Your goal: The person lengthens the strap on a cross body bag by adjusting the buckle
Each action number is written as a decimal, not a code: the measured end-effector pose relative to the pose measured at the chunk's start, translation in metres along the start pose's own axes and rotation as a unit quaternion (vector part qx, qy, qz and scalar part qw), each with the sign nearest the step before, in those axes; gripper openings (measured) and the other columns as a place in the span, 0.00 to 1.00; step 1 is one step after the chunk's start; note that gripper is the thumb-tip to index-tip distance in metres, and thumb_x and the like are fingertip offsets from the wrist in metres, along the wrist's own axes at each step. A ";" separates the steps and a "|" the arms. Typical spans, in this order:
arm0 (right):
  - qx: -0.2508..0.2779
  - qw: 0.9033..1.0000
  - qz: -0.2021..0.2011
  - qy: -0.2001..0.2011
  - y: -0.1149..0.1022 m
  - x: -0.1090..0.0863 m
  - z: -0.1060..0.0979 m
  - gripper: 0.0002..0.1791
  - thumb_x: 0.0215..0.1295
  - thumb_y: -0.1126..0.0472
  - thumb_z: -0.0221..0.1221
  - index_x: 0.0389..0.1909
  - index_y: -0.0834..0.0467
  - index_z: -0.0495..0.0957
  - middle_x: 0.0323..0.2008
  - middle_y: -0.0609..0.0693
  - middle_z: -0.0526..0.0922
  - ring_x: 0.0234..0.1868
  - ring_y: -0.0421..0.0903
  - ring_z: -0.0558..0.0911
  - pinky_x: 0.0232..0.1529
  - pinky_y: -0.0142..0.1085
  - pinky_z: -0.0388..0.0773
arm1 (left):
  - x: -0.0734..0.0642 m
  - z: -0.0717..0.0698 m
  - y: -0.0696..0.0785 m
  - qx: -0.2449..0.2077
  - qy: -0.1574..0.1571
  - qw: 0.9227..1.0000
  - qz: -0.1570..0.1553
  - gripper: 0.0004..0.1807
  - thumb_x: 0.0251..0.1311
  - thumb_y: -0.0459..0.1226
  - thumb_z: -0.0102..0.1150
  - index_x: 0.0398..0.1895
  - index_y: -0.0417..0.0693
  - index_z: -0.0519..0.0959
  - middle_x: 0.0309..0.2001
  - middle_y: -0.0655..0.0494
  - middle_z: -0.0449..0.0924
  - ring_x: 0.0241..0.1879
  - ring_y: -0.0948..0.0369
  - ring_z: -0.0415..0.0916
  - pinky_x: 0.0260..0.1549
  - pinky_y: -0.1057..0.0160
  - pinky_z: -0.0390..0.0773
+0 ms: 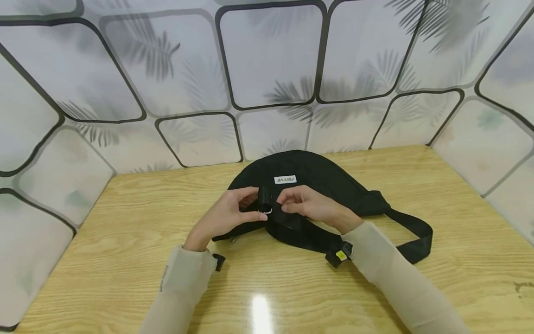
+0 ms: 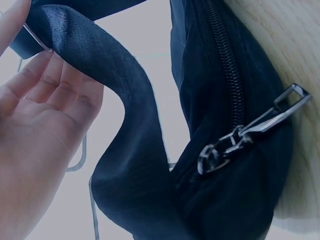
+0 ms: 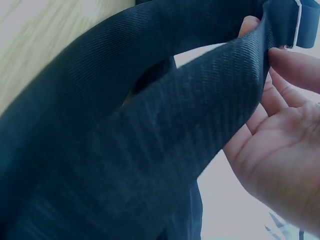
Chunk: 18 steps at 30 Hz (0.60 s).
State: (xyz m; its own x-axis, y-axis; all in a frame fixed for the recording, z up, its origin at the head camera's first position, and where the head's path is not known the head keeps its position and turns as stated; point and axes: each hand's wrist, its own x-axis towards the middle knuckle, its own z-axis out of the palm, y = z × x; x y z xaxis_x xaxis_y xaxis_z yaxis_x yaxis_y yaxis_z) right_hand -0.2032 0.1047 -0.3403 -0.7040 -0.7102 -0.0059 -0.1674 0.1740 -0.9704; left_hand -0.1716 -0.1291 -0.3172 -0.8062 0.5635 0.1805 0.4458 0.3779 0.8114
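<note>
Fingers: yr L hand (image 1: 227, 208) & R hand (image 1: 308, 203) pinch black webbing strap (image 3: 215, 95), 12 o'clock; silver metal buckle (image 3: 298, 25) seems threaded, slack remains.

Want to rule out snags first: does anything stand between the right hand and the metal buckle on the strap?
Nothing separate visibly does. In the right wrist view, only the black strap itself shows between the right hand's fingers and the metal buckle; the black bag shows behind them in the head view.

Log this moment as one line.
left hand: holds strap at metal fitting | right hand: pinches strap | bag: on table
</note>
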 end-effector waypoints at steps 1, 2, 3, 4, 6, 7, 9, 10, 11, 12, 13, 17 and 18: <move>-0.002 1.000 -0.001 0.003 -0.001 0.001 0.000 0.05 0.64 0.70 0.50 0.37 0.66 0.73 0.18 0.46 0.67 0.15 0.38 0.60 0.19 0.28 0.58 | 0.000 0.000 0.000 0.005 -0.001 1.000 0.001 0.19 0.51 0.41 0.66 0.46 0.48 0.76 0.34 0.57 0.77 0.33 0.62 0.73 0.36 0.62 0.73; -0.005 1.000 -0.003 0.005 -0.002 0.001 0.001 0.05 0.65 0.70 0.50 0.37 0.65 0.74 0.18 0.46 0.68 0.15 0.38 0.60 0.19 0.28 0.58 | 0.000 0.000 0.000 0.009 -0.003 1.000 0.001 0.17 0.51 0.41 0.66 0.44 0.48 0.76 0.33 0.57 0.77 0.33 0.61 0.72 0.35 0.62 0.73; -0.005 1.000 -0.006 0.007 -0.003 0.002 0.001 0.05 0.64 0.70 0.50 0.37 0.66 0.74 0.18 0.46 0.68 0.15 0.38 0.60 0.19 0.28 0.58 | 0.001 0.001 0.000 0.014 -0.003 1.000 0.003 0.16 0.51 0.42 0.66 0.41 0.47 0.76 0.32 0.56 0.76 0.31 0.61 0.71 0.33 0.61 0.72; -0.006 1.000 -0.009 0.009 -0.004 0.003 0.002 0.05 0.64 0.70 0.50 0.37 0.66 0.74 0.18 0.46 0.69 0.15 0.38 0.60 0.19 0.28 0.58 | 0.001 0.002 -0.001 0.021 -0.004 1.000 0.005 0.15 0.51 0.43 0.66 0.39 0.47 0.76 0.31 0.55 0.75 0.31 0.61 0.71 0.32 0.61 0.72; -0.006 1.000 -0.013 0.014 -0.007 0.004 0.003 0.04 0.64 0.70 0.51 0.36 0.66 0.74 0.19 0.46 0.71 0.16 0.38 0.60 0.19 0.28 0.58 | 0.001 0.004 0.000 0.030 -0.009 0.999 0.007 0.15 0.51 0.43 0.66 0.37 0.46 0.75 0.31 0.55 0.75 0.30 0.61 0.70 0.32 0.62 0.71; -0.005 1.000 -0.014 0.015 -0.008 0.005 0.004 0.04 0.64 0.70 0.51 0.35 0.66 0.74 0.20 0.46 0.71 0.16 0.38 0.60 0.19 0.28 0.58 | 0.000 0.005 0.004 0.031 -0.010 0.999 0.006 0.14 0.51 0.42 0.66 0.36 0.45 0.75 0.31 0.55 0.75 0.30 0.60 0.70 0.32 0.61 0.71; 0.001 1.000 -0.015 0.015 -0.009 0.006 0.006 0.03 0.63 0.71 0.51 0.34 0.66 0.73 0.20 0.47 0.71 0.16 0.38 0.60 0.19 0.28 0.57 | -0.002 0.006 0.012 0.033 -0.010 0.999 0.004 0.13 0.52 0.39 0.66 0.37 0.44 0.76 0.31 0.55 0.75 0.31 0.60 0.70 0.33 0.60 0.71; 0.002 1.000 -0.012 0.016 -0.009 0.006 0.007 0.03 0.63 0.70 0.51 0.33 0.66 0.73 0.20 0.47 0.72 0.17 0.39 0.61 0.20 0.28 0.57 | -0.003 0.006 0.018 0.031 -0.011 0.999 0.000 0.13 0.52 0.38 0.66 0.39 0.43 0.76 0.32 0.55 0.76 0.32 0.59 0.71 0.34 0.60 0.72; 0.004 1.000 -0.009 0.016 -0.009 0.007 0.007 0.03 0.64 0.70 0.51 0.33 0.66 0.73 0.20 0.47 0.72 0.17 0.39 0.61 0.20 0.29 0.57 | -0.004 0.005 0.023 0.028 -0.012 1.000 -0.003 0.13 0.52 0.36 0.65 0.40 0.42 0.76 0.32 0.55 0.77 0.32 0.59 0.72 0.34 0.59 0.72; 0.008 1.000 -0.004 0.017 -0.010 0.006 0.007 0.03 0.64 0.69 0.51 0.34 0.65 0.73 0.21 0.47 0.73 0.18 0.39 0.62 0.20 0.29 0.58 | -0.005 0.005 0.028 0.026 -0.011 1.000 -0.003 0.13 0.51 0.34 0.65 0.39 0.41 0.76 0.32 0.54 0.77 0.32 0.58 0.72 0.34 0.59 0.72; 0.010 1.000 0.001 0.016 -0.010 0.006 0.007 0.03 0.64 0.69 0.52 0.34 0.65 0.73 0.21 0.47 0.73 0.19 0.40 0.63 0.21 0.29 0.58 | -0.006 0.004 0.031 0.024 -0.011 1.000 -0.006 0.12 0.52 0.34 0.65 0.39 0.41 0.76 0.32 0.52 0.77 0.32 0.57 0.71 0.34 0.59 0.71; 0.006 0.999 0.031 0.018 -0.009 0.004 0.004 0.06 0.65 0.65 0.52 0.37 0.65 0.74 0.24 0.46 0.73 0.25 0.42 0.67 0.25 0.31 0.64 | -0.004 0.003 0.021 0.021 -0.008 1.000 -0.002 0.14 0.52 0.35 0.65 0.41 0.41 0.76 0.34 0.51 0.77 0.33 0.58 0.71 0.35 0.59 0.72; 0.005 0.999 0.039 0.019 -0.008 0.003 0.003 0.07 0.65 0.64 0.53 0.38 0.64 0.75 0.24 0.46 0.73 0.26 0.42 0.67 0.26 0.32 0.65 | -0.003 0.003 0.017 0.022 -0.005 1.000 -0.003 0.15 0.52 0.35 0.65 0.42 0.41 0.76 0.34 0.51 0.77 0.33 0.59 0.71 0.35 0.59 0.72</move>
State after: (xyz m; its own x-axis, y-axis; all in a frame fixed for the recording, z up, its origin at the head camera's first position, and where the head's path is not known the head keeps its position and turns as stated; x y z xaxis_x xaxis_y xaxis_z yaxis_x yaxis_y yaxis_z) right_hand -0.2021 0.0990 -0.3335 -0.7399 -0.6688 -0.0724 -0.1047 0.2208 -0.9697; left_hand -0.1604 -0.1224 -0.3059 -0.8049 0.5687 0.1692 0.4574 0.4130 0.7876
